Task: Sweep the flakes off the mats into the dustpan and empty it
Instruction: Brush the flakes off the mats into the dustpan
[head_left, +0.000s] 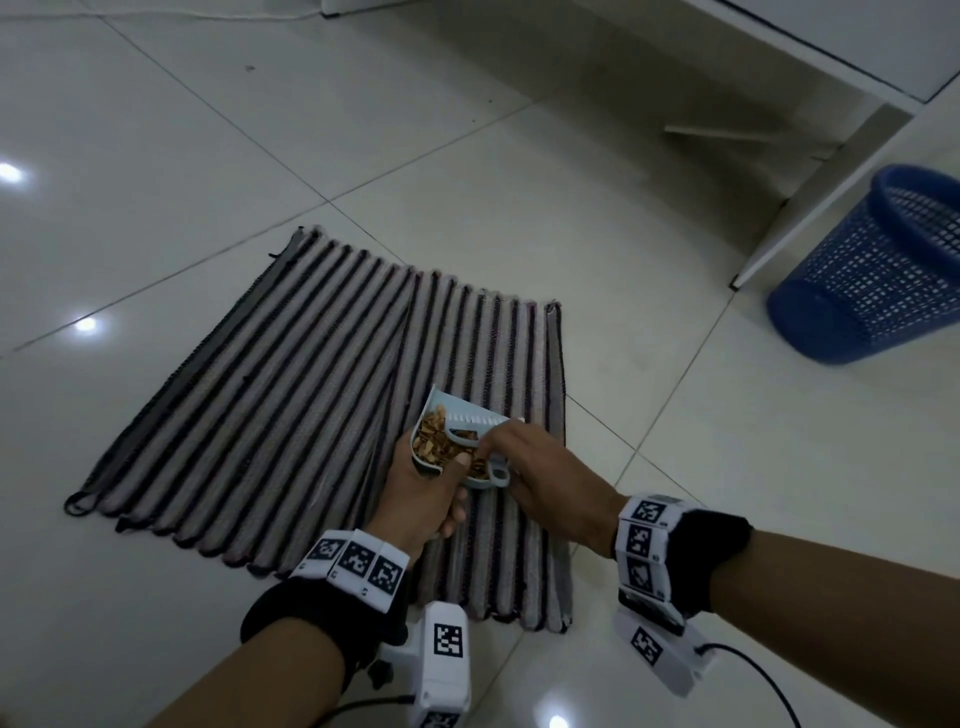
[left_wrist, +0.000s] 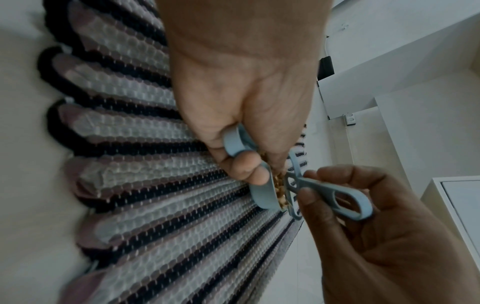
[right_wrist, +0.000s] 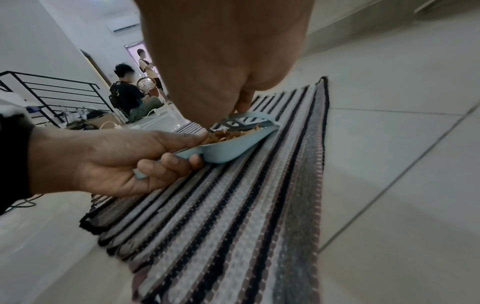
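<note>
Two striped mats (head_left: 249, 395) lie overlapping on the tiled floor. My left hand (head_left: 426, 493) grips the handle of a small light blue dustpan (head_left: 427, 410), held just above the right-hand mat (right_wrist: 233, 226). Brown flakes (head_left: 436, 431) fill the pan (right_wrist: 228, 152). My right hand (head_left: 535, 473) pinches the looped handle of a matching blue brush (left_wrist: 337, 197), whose head (right_wrist: 246, 121) rests across the pan on the flakes (right_wrist: 223, 134). In the left wrist view the left hand (left_wrist: 246, 102) curls round the pan's handle (left_wrist: 233, 144), and the right hand (left_wrist: 376, 236) is beside it.
A blue mesh wastebasket (head_left: 878, 270) stands on the floor at the right, next to a white table leg (head_left: 810, 197). Glossy tile surrounds the mats. In the right wrist view, two people (right_wrist: 130, 96) and a black railing (right_wrist: 52, 92) are far behind.
</note>
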